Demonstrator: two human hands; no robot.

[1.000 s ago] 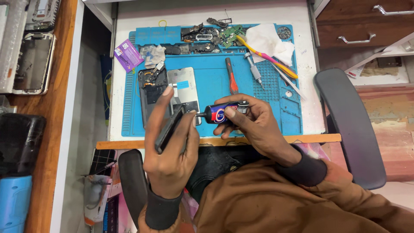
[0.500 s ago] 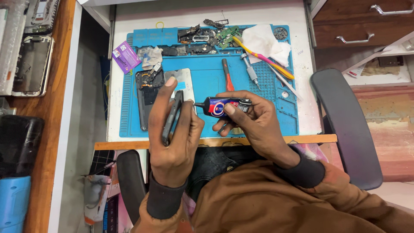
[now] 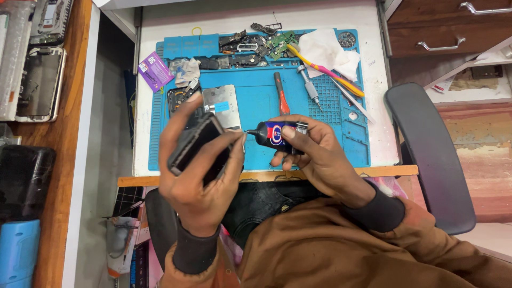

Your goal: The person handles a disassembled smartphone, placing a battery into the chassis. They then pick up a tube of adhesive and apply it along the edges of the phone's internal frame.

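Glue tube [image 3: 277, 133] lies level, nozzle pointing left at phone [image 3: 197, 146].

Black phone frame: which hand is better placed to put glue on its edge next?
Right, probably. The right hand already holds the small dark glue tube, nozzle pointing at the black phone frame. The left hand is fully occupied gripping that frame, tilted up above the blue work mat.

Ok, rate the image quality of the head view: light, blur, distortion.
Head view: even, soft light with no harsh glare on the blue mat; the left hand and its dark phone look slightly soft, the right hand and glue tube sharper; wide-angle lens bends the desk edges; the chair is crisp.
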